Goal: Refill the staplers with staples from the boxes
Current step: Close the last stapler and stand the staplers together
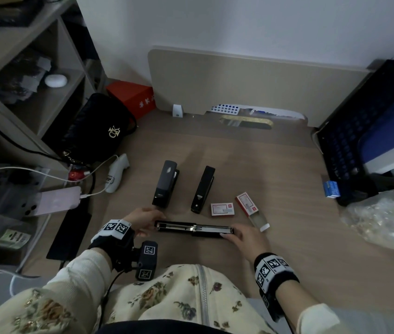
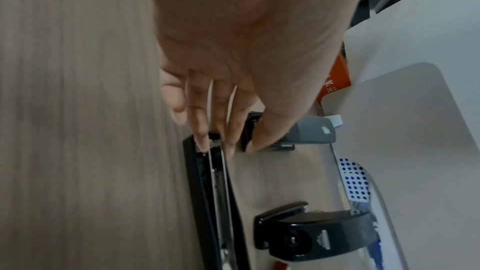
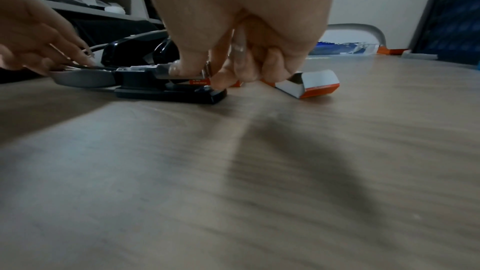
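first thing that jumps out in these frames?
The opened stapler lying flat across the desk's near edge, its metal channel exposed, with the left hand at one end and the right hand pinching the other. Behind it stand two closed black staplers side by side, and to their right a staple box with its tray slid out.
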The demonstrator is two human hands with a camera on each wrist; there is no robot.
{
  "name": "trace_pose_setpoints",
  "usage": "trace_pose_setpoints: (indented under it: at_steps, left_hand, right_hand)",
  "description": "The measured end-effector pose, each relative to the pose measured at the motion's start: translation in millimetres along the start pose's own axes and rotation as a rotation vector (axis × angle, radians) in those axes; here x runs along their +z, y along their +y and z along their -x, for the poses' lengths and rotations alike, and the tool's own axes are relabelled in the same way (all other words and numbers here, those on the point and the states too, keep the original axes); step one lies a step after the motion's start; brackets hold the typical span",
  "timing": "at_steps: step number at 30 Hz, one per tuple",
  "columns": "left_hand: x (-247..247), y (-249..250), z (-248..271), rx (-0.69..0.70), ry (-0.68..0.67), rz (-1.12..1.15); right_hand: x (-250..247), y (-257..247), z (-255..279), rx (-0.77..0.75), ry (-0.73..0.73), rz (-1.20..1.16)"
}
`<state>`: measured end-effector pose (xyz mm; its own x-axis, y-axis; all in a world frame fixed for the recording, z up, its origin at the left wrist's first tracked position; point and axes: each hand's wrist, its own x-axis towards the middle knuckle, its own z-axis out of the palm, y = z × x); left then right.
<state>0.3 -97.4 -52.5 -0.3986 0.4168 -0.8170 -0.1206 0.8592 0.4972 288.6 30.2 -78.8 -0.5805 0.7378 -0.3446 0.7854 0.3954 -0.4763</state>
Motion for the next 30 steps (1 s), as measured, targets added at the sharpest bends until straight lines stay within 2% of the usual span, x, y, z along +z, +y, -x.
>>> trace_pose_setpoints:
  at_steps: [4, 11, 15, 19, 22, 26, 30]
  left_hand:
    - [2.3, -7.8, -5.2, -0.034, -0.007, -0.134]
    - [-3.5, -6.2, -0.8, 0.023, -0.022, -0.392]
    - [-7.5, -9.9, -2.2, 0.013, -0.044, -0.402]
    - [-9.6, -4.4, 3.9, 0.065, -0.038, -0.484]
    - [-9.8, 9.9, 13.1, 0.128, -0.075, -0.45]
    - [0.6, 37.5, 33.0, 0.27, -0.116, -0.54]
    - [15.2, 53.8, 45.5, 0.275, -0.295, -0.412]
  right_hand:
    - [2.6, -6.9, -0.4, -0.023, 0.024, -0.004]
    - [1.7, -18.8, -3.7, -0.007, 0.004, 0.106]
    - [4.2, -21.2, -6.2, -0.005, -0.039, 0.133]
    - [4.0, -27.6, -6.0, -0.006, -0.068, 0.148]
    - [3.5, -30.3, -6.7, -0.011, -0.067, 0.178]
    - [7.8, -30.1, -9.3, -0.008, -0.063, 0.173]
    - [10.2, -28.6, -9.9, -0.003, -0.043, 0.124]
